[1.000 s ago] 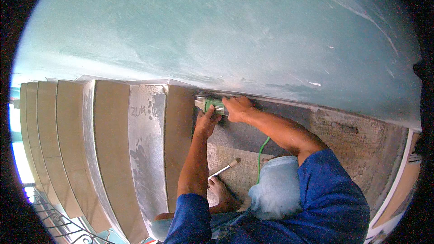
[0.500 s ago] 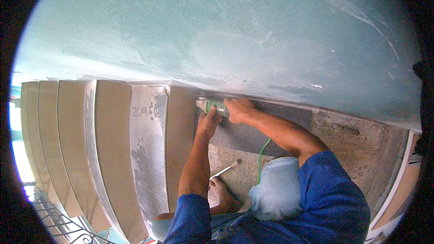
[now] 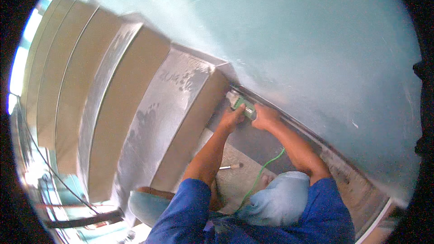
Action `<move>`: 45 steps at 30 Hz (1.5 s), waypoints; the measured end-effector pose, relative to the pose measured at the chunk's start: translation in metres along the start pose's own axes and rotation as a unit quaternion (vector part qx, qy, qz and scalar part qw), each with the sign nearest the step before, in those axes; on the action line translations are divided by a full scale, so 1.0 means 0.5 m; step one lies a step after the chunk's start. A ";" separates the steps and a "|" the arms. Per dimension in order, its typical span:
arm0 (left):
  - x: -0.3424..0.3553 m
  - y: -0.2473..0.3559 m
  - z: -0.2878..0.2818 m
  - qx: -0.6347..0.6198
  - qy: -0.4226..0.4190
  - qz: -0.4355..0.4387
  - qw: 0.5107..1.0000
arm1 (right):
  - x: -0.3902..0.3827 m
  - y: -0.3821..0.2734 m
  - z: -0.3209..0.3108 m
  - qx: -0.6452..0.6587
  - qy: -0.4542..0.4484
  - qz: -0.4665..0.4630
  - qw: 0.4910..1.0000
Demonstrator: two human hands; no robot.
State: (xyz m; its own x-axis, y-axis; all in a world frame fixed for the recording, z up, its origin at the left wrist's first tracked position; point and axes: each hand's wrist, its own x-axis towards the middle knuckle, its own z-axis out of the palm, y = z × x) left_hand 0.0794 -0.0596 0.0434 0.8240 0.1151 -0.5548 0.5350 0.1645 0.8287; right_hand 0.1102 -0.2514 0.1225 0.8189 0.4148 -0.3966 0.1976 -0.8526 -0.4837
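A green angle grinder (image 3: 244,107) lies low against the foot of the wall, its metal head (image 3: 233,96) at the corner by the lowest stair riser. My left hand (image 3: 232,118) grips the body close to the head, thumb on top. Around the rear end of the grinder, my right hand (image 3: 266,116) is closed. Beneath both hands is a dark grey tile (image 3: 257,142). The disc is too small and hazy to make out. A green cord (image 3: 270,160) curves from beside my right forearm back toward my knee.
Tiled stairs (image 3: 181,74) with dusty grey treads and brown risers climb to the left. A pale green wall (image 3: 307,40) rises along the far side. A paintbrush (image 3: 234,166) lies on the rough concrete floor (image 3: 242,147) near my leg. Dark railing (image 3: 86,219) shows at lower left.
The view has turned, so the stairs and wall now slant down to the right. Both hands keep their hold on the grinder, which stays in the corner by the riser.
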 end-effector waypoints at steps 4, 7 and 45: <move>0.006 -0.009 0.011 -0.012 0.007 0.031 0.999 | -0.004 -0.012 0.005 -0.008 0.023 0.009 1.000; 0.004 -0.008 0.015 0.029 0.020 0.022 0.999 | -0.004 -0.018 0.010 -0.014 0.027 -0.004 1.000; 0.050 -0.063 0.044 -0.003 0.129 0.127 0.983 | 0.020 -0.022 0.030 -0.007 0.024 0.005 1.000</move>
State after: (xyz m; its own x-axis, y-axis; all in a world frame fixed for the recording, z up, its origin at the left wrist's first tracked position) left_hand 0.0871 -0.0835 0.0050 0.8554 0.3989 -0.3305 0.3156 0.1047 0.9431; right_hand 0.1080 -0.2330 0.1121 0.8462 0.3899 -0.3632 0.1960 -0.8616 -0.4682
